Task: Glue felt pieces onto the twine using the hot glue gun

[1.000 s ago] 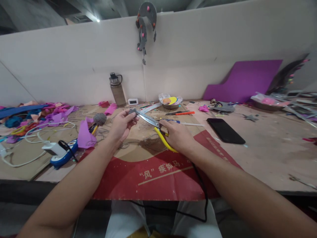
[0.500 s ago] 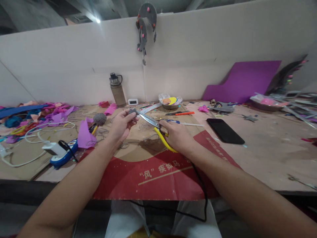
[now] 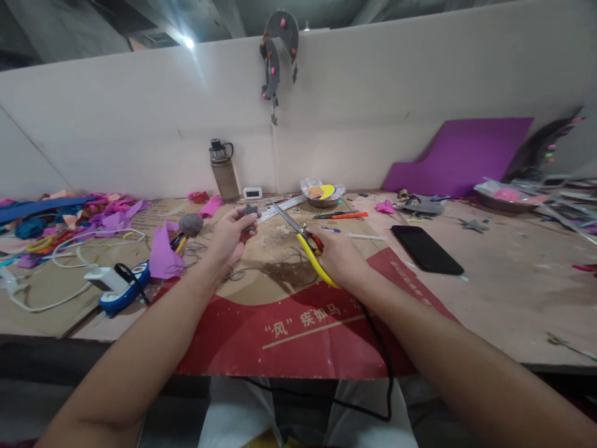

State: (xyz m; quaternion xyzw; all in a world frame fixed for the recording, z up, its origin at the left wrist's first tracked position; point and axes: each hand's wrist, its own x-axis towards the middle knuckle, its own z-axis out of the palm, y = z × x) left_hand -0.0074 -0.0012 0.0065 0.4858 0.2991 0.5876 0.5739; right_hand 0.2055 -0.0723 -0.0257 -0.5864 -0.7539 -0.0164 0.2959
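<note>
Between its thumb and fingers, my left hand (image 3: 232, 236) pinches a small grey piece (image 3: 250, 210) that looks like felt; its full outline is partly covered. My right hand (image 3: 340, 254) grips a pair of scissors (image 3: 289, 219) by yellow-covered handles, one handle jutting toward me. The blades point up and left, a short gap to the right of the grey piece. Below and between the hands, loose grey yarn (image 3: 293, 260) lies on a cardboard sheet (image 3: 303, 336) with a red printed part. A grey yarn ball (image 3: 191, 224) sits left of my left hand.
Behind stand a bottle (image 3: 224, 177) and a bowl (image 3: 324, 198) of scraps. An orange cutter (image 3: 345, 215) lies beyond the scissors. To the right are a black phone (image 3: 425, 249) and a grey star (image 3: 473, 225). A power strip (image 3: 124, 289) and colourful scraps (image 3: 93, 218) fill the left.
The scissors have come away from the grey piece, their tips rising and shifting right. My right hand has moved slightly right. My left hand still pinches the piece.
</note>
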